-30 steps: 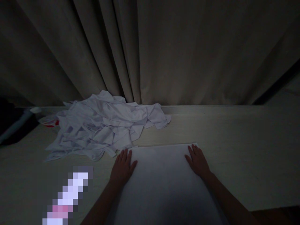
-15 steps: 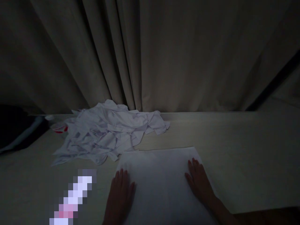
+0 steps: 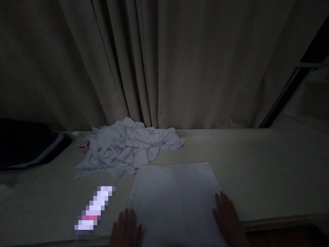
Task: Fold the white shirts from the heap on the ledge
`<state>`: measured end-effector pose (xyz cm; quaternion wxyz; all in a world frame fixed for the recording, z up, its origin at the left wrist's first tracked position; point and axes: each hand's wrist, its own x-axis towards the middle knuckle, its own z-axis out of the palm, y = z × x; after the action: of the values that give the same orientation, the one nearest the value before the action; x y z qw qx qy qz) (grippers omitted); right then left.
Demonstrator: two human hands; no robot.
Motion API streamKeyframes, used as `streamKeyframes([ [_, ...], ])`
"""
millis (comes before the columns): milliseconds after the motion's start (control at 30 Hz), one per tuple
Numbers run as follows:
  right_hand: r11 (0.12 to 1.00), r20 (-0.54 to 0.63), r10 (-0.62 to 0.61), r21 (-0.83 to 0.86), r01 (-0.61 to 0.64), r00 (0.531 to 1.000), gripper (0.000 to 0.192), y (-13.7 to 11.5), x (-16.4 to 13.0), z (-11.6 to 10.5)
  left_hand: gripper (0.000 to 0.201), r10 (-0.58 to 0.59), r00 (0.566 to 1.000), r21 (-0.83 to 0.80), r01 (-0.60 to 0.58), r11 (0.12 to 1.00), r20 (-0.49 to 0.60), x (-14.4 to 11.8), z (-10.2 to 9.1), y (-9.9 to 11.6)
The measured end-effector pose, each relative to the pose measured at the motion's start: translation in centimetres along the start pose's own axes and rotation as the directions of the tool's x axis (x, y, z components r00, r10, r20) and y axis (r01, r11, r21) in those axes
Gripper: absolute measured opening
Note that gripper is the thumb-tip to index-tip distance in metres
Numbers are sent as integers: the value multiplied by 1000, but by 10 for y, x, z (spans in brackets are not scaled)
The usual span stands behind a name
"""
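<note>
I am pressing both flat, open hands, left hand [image 3: 125, 229] and right hand [image 3: 229, 221], evenly along the cloth [image 3: 174, 199] edges at the table's near edge.

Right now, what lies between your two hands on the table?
In the head view, the flat white folded cloth spans the gap: the left hand rests flat at its left edge, the right hand flat at its right edge. Nothing else lies between them.
</note>
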<state>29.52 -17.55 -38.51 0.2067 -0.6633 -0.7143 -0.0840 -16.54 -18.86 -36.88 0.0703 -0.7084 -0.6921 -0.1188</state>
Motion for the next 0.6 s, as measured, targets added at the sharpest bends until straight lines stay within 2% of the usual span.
streamKeyframes([
  [133,999,42,36,-32,-35,998,62,12,-34,7,57,53,989,-6,-52,999,135,-30,-1,0],
  [233,995,55,81,-56,-78,995,67,19,-38,6,55,15,986,91,-31,995,168,-33,-13,4],
  [333,998,94,49,-44,-45,994,66,27,-44,-2,55,-57,978,162,24,986,202,-36,-27,10],
  [500,1000,193,8,-25,-3,981,64,38,-54,-11,58,-65,963,50,54,997,263,-51,-41,19],
  [600,998,181,62,-37,-57,981,64,35,-48,-22,53,-66,964,-3,69,998,256,-55,-48,14],
])
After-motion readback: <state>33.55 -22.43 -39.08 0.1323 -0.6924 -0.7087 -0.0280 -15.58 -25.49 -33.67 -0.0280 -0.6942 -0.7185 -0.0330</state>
